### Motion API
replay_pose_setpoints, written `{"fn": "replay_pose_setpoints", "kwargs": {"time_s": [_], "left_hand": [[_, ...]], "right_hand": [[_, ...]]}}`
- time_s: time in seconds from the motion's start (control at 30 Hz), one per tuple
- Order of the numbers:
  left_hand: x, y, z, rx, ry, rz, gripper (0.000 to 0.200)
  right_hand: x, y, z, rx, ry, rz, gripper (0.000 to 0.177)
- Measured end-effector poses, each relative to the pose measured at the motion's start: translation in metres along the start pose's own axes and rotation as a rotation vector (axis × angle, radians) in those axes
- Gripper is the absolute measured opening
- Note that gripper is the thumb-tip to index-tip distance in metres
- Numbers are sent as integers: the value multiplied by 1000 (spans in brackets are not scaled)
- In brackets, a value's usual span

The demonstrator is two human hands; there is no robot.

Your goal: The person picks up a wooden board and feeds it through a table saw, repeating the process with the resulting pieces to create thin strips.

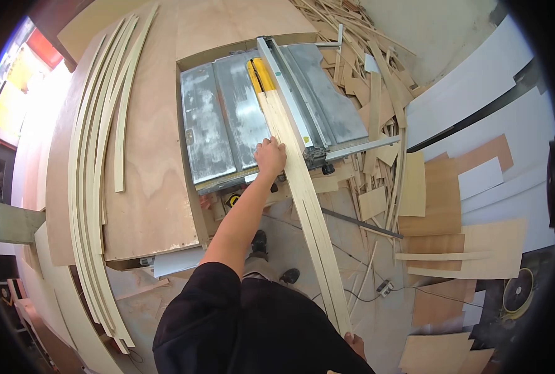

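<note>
A long pale wooden board [297,171] lies across the metal saw table [209,118] and sticks out past its near edge, toward my body. My left hand [270,156] rests on the board's left edge over the table, fingers bent against the wood. At the near end, low in the view, my right hand [354,341] holds the board's end; part of it is hidden by my dark shirt. The board's far end meets the yellow insert [262,75], beside the metal rip fence [288,87]. No blade can be made out.
Long thin strips [90,156] lie on the plywood bench [149,143] at left. Offcuts [377,106] are heaped at right, with panels [436,193] nearby. A tape measure [233,199] sits below the saw table. A cable with a socket [384,288] crosses the floor.
</note>
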State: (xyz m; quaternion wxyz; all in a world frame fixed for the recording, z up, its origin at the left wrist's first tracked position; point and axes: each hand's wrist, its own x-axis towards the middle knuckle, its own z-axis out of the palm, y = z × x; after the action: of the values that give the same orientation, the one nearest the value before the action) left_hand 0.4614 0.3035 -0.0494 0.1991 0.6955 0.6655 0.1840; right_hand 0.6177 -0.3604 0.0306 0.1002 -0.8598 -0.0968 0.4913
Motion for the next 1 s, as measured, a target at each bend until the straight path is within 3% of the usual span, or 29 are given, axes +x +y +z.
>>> {"fn": "replay_pose_setpoints", "kwargs": {"time_s": [0.17,0.27,0.37,0.63,1.0], "left_hand": [[24,-9,6,-65,58,2,39],[21,-11,6,-89,19,-3,38],[-6,-11,8,-116,21,-7,36],[-86,-3,11,-200,57,-37,38],[-7,-3,-2,-92,-16,-63,37]], "right_hand": [[5,-37,8,-134,54,4,55],[33,-22,13,-276,82,-72,57],[49,-19,19,-280,138,-136,68],[60,-70,25,-296,119,-193,75],[91,-133,44,-339,190,-269,82]]}}
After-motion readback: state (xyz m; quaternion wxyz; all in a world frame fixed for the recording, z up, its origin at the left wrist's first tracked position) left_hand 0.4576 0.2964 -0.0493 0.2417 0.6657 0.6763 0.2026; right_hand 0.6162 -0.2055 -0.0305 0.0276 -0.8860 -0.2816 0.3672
